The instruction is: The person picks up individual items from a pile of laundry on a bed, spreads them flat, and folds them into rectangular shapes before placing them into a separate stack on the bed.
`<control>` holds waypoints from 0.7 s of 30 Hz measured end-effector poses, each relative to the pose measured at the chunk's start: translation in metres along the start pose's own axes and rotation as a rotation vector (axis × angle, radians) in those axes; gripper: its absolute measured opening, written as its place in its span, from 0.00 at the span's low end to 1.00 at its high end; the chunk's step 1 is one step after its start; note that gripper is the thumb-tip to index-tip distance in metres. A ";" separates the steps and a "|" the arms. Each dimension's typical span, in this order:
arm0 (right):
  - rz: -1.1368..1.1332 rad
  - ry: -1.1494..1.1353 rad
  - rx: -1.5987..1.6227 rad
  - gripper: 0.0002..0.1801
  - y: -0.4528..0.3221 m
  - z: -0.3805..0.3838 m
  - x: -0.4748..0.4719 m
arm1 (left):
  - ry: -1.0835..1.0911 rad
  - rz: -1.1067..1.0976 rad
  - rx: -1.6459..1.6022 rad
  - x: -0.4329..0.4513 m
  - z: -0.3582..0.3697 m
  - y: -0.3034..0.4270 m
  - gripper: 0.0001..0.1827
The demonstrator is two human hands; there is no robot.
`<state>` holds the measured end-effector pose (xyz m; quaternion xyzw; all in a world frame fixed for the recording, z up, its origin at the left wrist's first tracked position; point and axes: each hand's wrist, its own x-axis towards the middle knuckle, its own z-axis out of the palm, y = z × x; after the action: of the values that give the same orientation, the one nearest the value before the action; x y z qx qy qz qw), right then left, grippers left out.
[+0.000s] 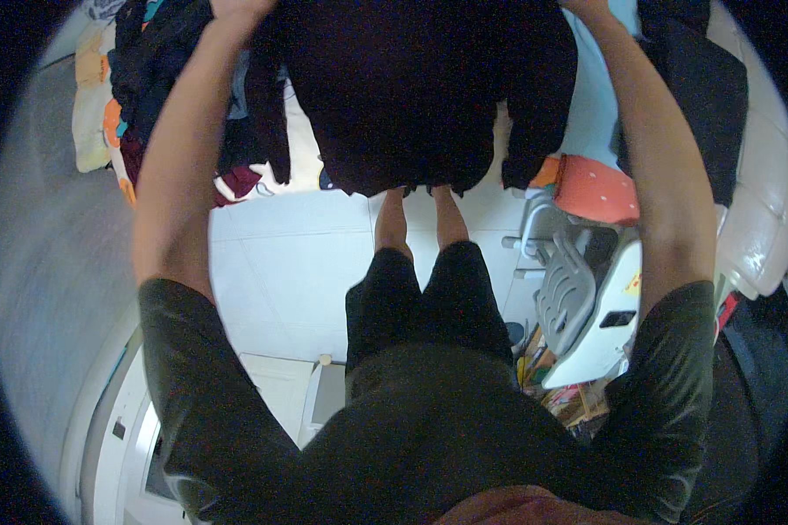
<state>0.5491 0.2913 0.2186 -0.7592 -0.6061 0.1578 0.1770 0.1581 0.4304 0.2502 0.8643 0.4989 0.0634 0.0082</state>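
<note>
A dark long-sleeved garment [400, 85] hangs spread out in front of me, its sleeves dropping on either side and its hem at shin height in the view. My left hand [243, 6] is at the garment's upper left, cut by the top edge of the picture. Opposite it, my right hand [584, 4] is at the upper right, also mostly cut off. Both arms reach forward and the garment hangs from between them. The fingers and the garment's upper part are out of view.
Piled dark clothes [164, 72] lie at the far left. Light blue cloth [591, 111] and a coral dotted cloth [597, 190] are at right. Below them stand a grey plastic seat [565, 289] and a white panel [604, 335]. Translucent plastic containers [758, 243] line the right. Pale tiles [289, 262] cover the floor.
</note>
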 end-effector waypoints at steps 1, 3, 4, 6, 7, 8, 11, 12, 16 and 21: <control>0.251 -0.002 -0.133 0.35 0.036 0.025 0.001 | 0.068 -0.003 -0.026 -0.003 0.037 0.038 0.27; 0.304 0.126 0.051 0.35 0.101 0.101 -0.027 | 0.168 0.121 -0.279 -0.023 0.096 0.069 0.27; 0.296 0.072 0.009 0.36 0.106 0.133 -0.055 | 0.049 0.142 -0.301 -0.047 0.123 0.074 0.29; 0.166 -0.050 -0.023 0.35 0.120 0.166 -0.113 | -0.133 0.170 -0.278 -0.091 0.170 0.083 0.34; 0.223 -0.069 0.070 0.39 0.101 0.182 -0.142 | -0.226 0.162 -0.210 -0.120 0.196 0.072 0.39; 0.237 -0.083 -0.014 0.42 0.118 0.189 -0.172 | -0.262 0.137 -0.252 -0.140 0.220 0.079 0.40; 0.278 -0.058 -0.143 0.43 0.158 0.211 -0.234 | -0.357 0.053 -0.274 -0.201 0.286 0.088 0.43; 0.237 -0.106 -0.182 0.44 0.143 0.213 -0.237 | -0.409 -0.023 -0.217 -0.214 0.298 0.078 0.45; 0.304 -0.064 -0.167 0.45 0.116 0.216 -0.269 | -0.371 0.003 -0.196 -0.221 0.324 0.079 0.48; 0.485 0.033 -0.179 0.48 0.086 0.231 -0.315 | -0.459 -0.005 -0.181 -0.226 0.328 0.065 0.49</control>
<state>0.4507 -0.0159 -0.0186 -0.8974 -0.4152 0.1290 0.0758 0.1410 0.2187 -0.0935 0.8507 0.4783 -0.0901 0.1987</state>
